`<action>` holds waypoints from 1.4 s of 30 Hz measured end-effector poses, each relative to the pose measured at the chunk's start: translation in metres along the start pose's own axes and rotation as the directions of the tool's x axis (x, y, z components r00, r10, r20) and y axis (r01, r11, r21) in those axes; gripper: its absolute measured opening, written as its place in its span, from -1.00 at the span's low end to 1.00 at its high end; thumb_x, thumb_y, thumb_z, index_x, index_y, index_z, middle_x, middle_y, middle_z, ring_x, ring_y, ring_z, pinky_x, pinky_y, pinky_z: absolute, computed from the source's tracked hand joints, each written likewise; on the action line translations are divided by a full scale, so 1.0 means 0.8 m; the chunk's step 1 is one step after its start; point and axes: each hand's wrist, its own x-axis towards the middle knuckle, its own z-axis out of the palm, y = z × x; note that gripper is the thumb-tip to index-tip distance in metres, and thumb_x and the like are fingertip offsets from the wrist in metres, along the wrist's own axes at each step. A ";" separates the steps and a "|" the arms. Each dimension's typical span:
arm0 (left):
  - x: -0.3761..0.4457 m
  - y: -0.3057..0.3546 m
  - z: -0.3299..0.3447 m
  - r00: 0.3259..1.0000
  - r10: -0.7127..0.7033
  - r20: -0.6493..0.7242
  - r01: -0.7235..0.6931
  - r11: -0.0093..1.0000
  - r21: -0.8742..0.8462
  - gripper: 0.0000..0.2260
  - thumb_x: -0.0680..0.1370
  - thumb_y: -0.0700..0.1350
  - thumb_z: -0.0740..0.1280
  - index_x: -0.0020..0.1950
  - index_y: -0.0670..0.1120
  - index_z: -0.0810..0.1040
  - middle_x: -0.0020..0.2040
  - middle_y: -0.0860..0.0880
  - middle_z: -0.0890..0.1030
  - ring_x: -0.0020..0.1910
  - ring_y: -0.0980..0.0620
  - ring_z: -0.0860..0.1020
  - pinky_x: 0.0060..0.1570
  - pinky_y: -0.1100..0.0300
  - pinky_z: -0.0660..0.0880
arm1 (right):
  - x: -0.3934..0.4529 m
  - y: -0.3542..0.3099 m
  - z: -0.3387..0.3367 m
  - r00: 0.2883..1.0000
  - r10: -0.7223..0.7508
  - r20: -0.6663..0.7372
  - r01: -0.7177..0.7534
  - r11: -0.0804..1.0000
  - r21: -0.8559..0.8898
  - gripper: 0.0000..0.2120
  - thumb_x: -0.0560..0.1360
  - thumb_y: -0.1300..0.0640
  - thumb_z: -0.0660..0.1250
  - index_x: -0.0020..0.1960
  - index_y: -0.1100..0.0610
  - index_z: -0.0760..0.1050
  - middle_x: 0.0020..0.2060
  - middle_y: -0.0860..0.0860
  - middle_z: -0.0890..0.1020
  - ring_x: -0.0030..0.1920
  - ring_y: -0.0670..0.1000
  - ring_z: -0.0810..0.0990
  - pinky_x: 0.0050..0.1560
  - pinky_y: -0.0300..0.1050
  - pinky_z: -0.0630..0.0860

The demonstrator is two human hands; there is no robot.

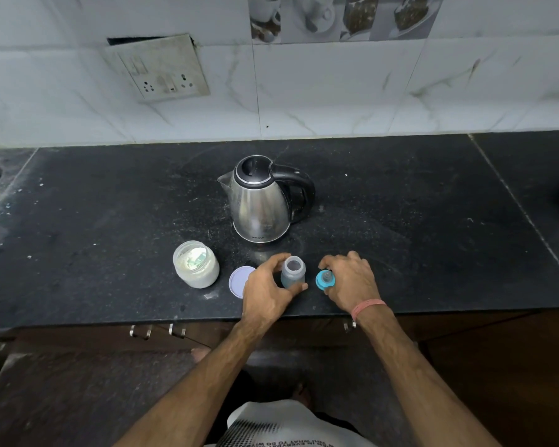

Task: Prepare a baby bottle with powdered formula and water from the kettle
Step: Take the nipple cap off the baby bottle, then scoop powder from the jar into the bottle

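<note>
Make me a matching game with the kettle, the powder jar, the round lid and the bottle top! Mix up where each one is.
Things:
1. kettle
2. powder jar
3. round lid
4. bottle top

Places:
A. held by the right hand
B. standing at the back, lid shut
C. lying flat beside the left hand
D. furthest left, open

Pairs: 1-B, 2-D, 3-C, 4-A

black countertop (110, 204) — tiled wall (336, 91) — switch socket plate (162, 71)

Black counter (110, 221) bears kettle (260, 201), jar (196, 264) (open), lid (239, 280), bottle (292, 271).
</note>
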 end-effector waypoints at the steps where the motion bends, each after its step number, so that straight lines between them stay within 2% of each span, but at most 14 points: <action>1: -0.001 0.000 -0.001 1.000 -0.001 -0.004 0.001 1.000 -0.001 -0.24 0.31 0.19 0.79 0.48 0.16 0.64 0.27 0.27 0.77 0.28 0.27 0.71 0.36 0.02 0.67 | 0.000 0.001 -0.001 1.000 -0.003 0.003 0.003 1.000 0.018 -0.47 0.51 0.04 0.63 0.42 -0.12 0.55 0.31 -0.07 0.68 0.36 0.07 0.49 0.35 0.04 0.46; 4: -0.008 0.000 -0.006 1.000 -0.009 -0.001 0.009 1.000 -0.002 -0.12 0.32 0.12 0.84 0.59 0.11 0.59 0.38 0.24 0.73 0.34 0.27 0.66 0.38 0.11 0.63 | 0.000 0.005 -0.008 1.000 -0.010 -0.013 0.011 0.994 0.110 -0.46 0.50 0.13 0.62 0.40 -0.15 0.56 0.32 -0.10 0.65 0.36 0.04 0.48 0.38 0.02 0.47; 8: -0.024 -0.008 -0.016 1.000 -0.011 -0.005 0.011 0.999 -0.045 -0.05 0.30 0.08 0.85 0.63 0.15 0.51 0.46 0.26 0.65 0.36 0.22 0.63 0.33 0.14 0.62 | 0.003 0.004 -0.024 0.996 -0.021 -0.081 0.041 0.967 0.252 -0.58 0.57 0.19 0.52 0.36 -0.14 0.60 0.30 -0.13 0.64 0.37 0.02 0.48 0.44 0.04 0.48; 13: -0.046 -0.009 -0.030 0.997 -0.007 -0.075 0.001 0.997 -0.079 -0.04 0.26 0.25 0.84 0.59 0.20 0.53 0.44 0.34 0.60 0.33 0.21 0.63 0.29 0.17 0.62 | 0.009 -0.016 -0.042 0.982 -0.069 -0.175 0.131 0.919 0.372 -0.73 0.62 0.13 0.45 0.31 -0.06 0.65 0.23 -0.09 0.68 0.29 0.02 0.51 0.34 0.05 0.54; 16: -0.057 -0.007 -0.044 0.987 -0.001 -0.163 -0.009 0.998 -0.055 -0.15 0.26 0.38 0.79 0.48 0.25 0.58 0.37 0.34 0.60 0.30 0.20 0.63 0.23 0.23 0.61 | 0.015 -0.035 -0.047 0.971 -0.106 -0.214 0.186 0.898 0.398 -0.77 0.63 0.08 0.47 0.28 -0.06 0.65 0.19 -0.10 0.67 0.25 -0.03 0.49 0.31 0.01 0.54; 19: -0.065 -0.015 -0.058 0.958 -0.027 -0.286 0.019 0.999 -0.033 -0.39 0.37 0.42 0.71 0.31 0.27 0.60 0.25 0.27 0.65 0.19 0.17 0.65 0.13 0.11 0.65 | 0.020 -0.062 -0.048 0.960 -0.148 -0.239 0.243 0.865 0.439 -0.79 0.63 0.06 0.48 0.26 -0.07 0.66 0.20 -0.14 0.63 0.23 -0.08 0.44 0.27 -0.07 0.50; 21: -0.068 -0.025 -0.071 0.914 -0.061 -0.402 0.054 0.998 -0.028 -0.52 0.42 0.38 0.70 0.15 0.23 0.58 0.12 0.23 0.65 0.07 0.13 0.64 0.06 -0.03 0.66 | 0.023 -0.086 -0.048 0.947 -0.202 -0.251 0.299 0.840 0.453 -0.80 0.62 0.06 0.48 0.24 -0.08 0.67 0.19 -0.16 0.63 0.23 -0.07 0.47 0.27 -0.06 0.52; 24: -0.066 -0.039 -0.096 0.830 -0.115 -0.546 0.107 0.993 -0.046 -0.49 0.43 0.31 0.73 0.00 0.12 0.48 -0.02 0.15 0.55 -0.06 0.05 0.58 0.01 -0.12 0.61 | 0.028 -0.123 -0.046 0.922 -0.284 -0.264 0.377 0.813 0.444 -0.81 0.62 0.06 0.48 0.22 -0.07 0.68 0.16 -0.16 0.64 0.24 -0.05 0.50 0.28 -0.04 0.55; 29: -0.055 -0.051 -0.130 0.770 -0.166 -0.617 0.149 0.986 -0.079 -0.36 0.38 0.28 0.77 0.12 0.07 0.40 0.08 0.10 0.48 0.03 0.02 0.57 0.04 -0.09 0.62 | 0.040 -0.181 -0.042 0.881 -0.408 -0.240 0.473 0.777 0.414 -0.83 0.62 0.07 0.45 0.20 -0.08 0.68 0.11 -0.13 0.63 0.20 -0.02 0.50 0.25 0.00 0.54; 32: -0.037 -0.057 -0.147 0.749 -0.161 -0.643 0.143 0.986 -0.080 -0.26 0.35 0.24 0.79 0.28 0.05 0.42 0.20 0.09 0.47 0.14 -0.01 0.59 0.14 -0.09 0.64 | 0.050 -0.212 -0.040 0.864 -0.459 -0.205 0.502 0.766 0.401 -0.83 0.64 0.08 0.44 0.21 -0.08 0.68 0.06 -0.11 0.62 0.16 0.01 0.54 0.22 0.04 0.56; 36: -0.022 -0.065 -0.166 0.836 -0.191 -0.514 0.158 0.982 -0.108 -0.02 0.40 0.23 0.77 0.70 0.06 0.37 0.53 0.13 0.45 0.54 0.05 0.48 0.44 0.04 0.49 | 0.064 -0.242 -0.038 0.859 -0.489 -0.154 0.510 0.782 0.359 -0.79 0.66 0.03 0.41 0.27 -0.09 0.70 0.05 -0.07 0.62 0.14 0.05 0.61 0.20 0.10 0.60; 37: -0.020 -0.065 -0.171 0.870 -0.173 -0.462 0.132 0.984 -0.119 -0.06 0.43 0.20 0.77 0.71 0.10 0.40 0.57 0.18 0.49 0.57 0.09 0.47 0.49 0.02 0.48 | 0.067 -0.249 -0.038 0.860 -0.496 -0.118 0.504 0.794 0.340 -0.76 0.67 0.00 0.40 0.32 -0.09 0.70 0.08 -0.05 0.62 0.16 0.07 0.63 0.22 0.10 0.59; 39: -0.014 -0.073 -0.174 0.913 -0.100 -0.396 0.047 0.989 -0.143 -0.25 0.47 0.10 0.76 0.60 0.13 0.54 0.48 0.17 0.65 0.49 0.07 0.61 0.47 -0.11 0.58 | 0.072 -0.260 -0.038 0.863 -0.505 -0.028 0.493 0.827 0.272 -0.68 0.70 -0.07 0.36 0.42 -0.09 0.66 0.17 -0.02 0.60 0.23 0.11 0.64 0.26 0.11 0.58; 42: -0.012 -0.076 -0.174 0.908 -0.099 -0.407 0.048 0.990 -0.135 -0.28 0.45 0.12 0.76 0.56 0.16 0.58 0.42 0.17 0.71 0.42 0.01 0.66 0.43 -0.17 0.60 | 0.078 -0.272 -0.039 0.868 -0.495 0.026 0.486 0.860 0.158 -0.64 0.71 -0.13 0.34 0.44 -0.07 0.65 0.24 0.01 0.57 0.29 0.13 0.61 0.25 0.09 0.56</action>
